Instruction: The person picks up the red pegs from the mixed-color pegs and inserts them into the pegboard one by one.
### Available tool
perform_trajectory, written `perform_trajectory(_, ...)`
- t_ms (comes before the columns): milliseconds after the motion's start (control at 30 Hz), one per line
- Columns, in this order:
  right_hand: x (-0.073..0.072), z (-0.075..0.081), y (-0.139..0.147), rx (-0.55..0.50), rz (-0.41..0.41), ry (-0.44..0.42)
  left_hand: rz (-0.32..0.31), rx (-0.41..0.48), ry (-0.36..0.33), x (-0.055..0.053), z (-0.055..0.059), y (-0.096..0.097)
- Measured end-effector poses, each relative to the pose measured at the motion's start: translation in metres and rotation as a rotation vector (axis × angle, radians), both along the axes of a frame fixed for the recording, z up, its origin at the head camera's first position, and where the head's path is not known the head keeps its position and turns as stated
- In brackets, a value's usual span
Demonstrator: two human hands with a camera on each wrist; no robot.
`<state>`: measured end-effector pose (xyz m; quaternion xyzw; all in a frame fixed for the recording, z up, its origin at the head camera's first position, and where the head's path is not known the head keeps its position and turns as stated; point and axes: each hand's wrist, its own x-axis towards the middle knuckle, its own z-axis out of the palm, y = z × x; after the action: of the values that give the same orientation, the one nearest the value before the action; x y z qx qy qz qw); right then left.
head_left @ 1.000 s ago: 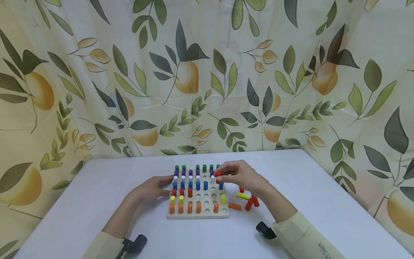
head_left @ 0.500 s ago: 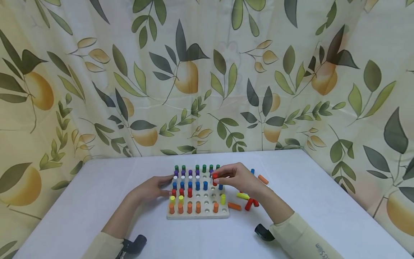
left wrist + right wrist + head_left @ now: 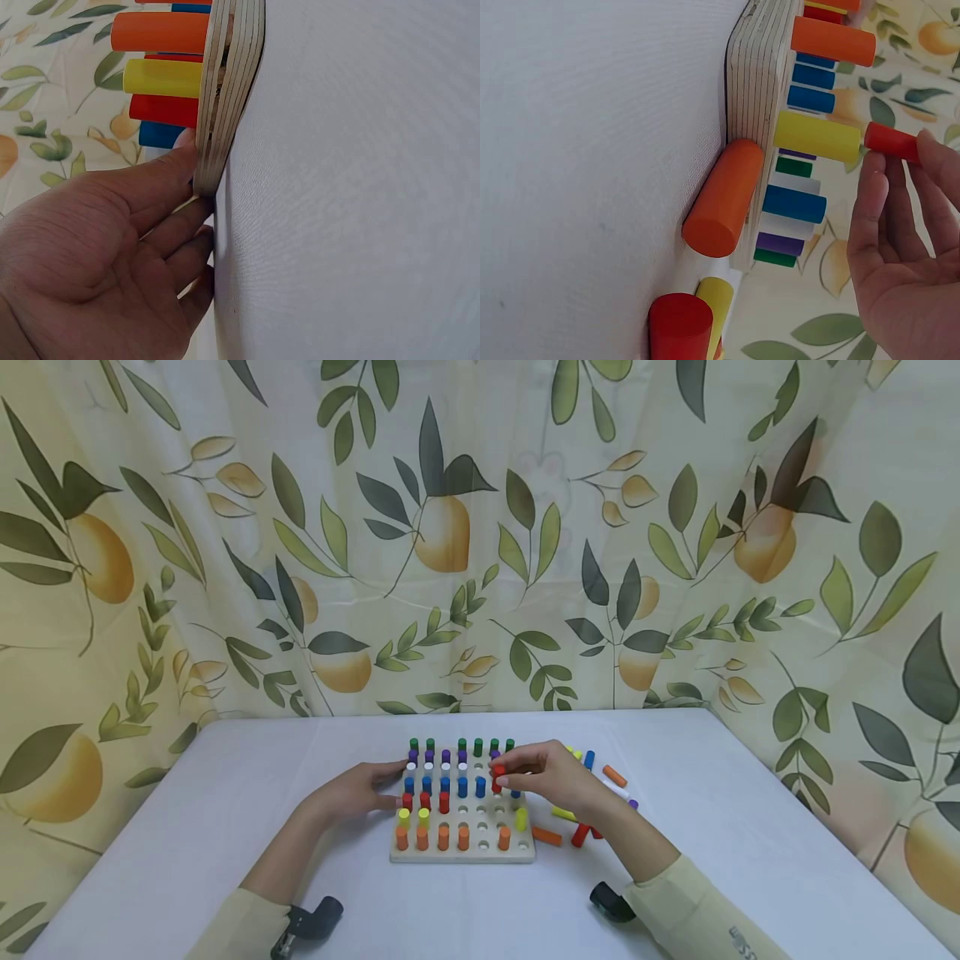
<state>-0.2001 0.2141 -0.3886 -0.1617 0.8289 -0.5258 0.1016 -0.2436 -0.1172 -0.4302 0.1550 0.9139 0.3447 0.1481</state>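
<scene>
A pale wooden pegboard (image 3: 461, 858) stands on the white table, with rows of coloured pegs upright in its holes. My left hand (image 3: 352, 789) grips its left edge; in the left wrist view the thumb lies at the peg side and the fingers (image 3: 180, 229) sit at the edge by the tabletop. Between thumb and fingertips my right hand (image 3: 551, 772) pinches a red peg (image 3: 497, 779), upright over the right part of the blue row. The right wrist view shows this red peg (image 3: 889, 141) beyond a yellow peg (image 3: 817, 136); its lower end is hidden there.
Loose pegs lie right of the board, among them an orange peg (image 3: 547, 837) close to its side, a red peg (image 3: 581, 835), a blue peg (image 3: 589, 760) and another orange peg (image 3: 614, 776). My right forearm covers part of them. A patterned curtain (image 3: 420, 635) hangs behind the table.
My right hand has moved slightly left with the red peg, from the right end of the white row to over the blue row. The left hand keeps its place at the board.
</scene>
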Motion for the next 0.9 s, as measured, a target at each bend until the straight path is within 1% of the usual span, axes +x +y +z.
perform_trajectory(133,0.000,0.000,0.000,-0.008,0.008,0.004,-0.001,-0.008,0.004,-0.001,0.001,0.000)
perform_trajectory(300,0.000,-0.002,-0.002,-0.012,0.036,0.016,-0.003,-0.005,0.000,0.000,0.001,0.000)
perform_trajectory(500,-0.002,0.001,-0.015,-0.005,0.069,0.043,0.013,0.002,0.001,0.000,0.000,-0.001)
perform_trajectory(567,-0.004,0.002,-0.020,-0.008,0.084,0.039,0.016,0.013,0.001,0.000,-0.002,-0.001)
perform_trajectory(700,-0.004,0.003,-0.026,-0.006,0.096,0.028,0.002,0.025,0.007,0.000,-0.004,0.000)
perform_trajectory(900,-0.005,0.003,-0.031,-0.008,0.093,0.023,-0.008,0.012,0.011,0.000,-0.002,-0.001)
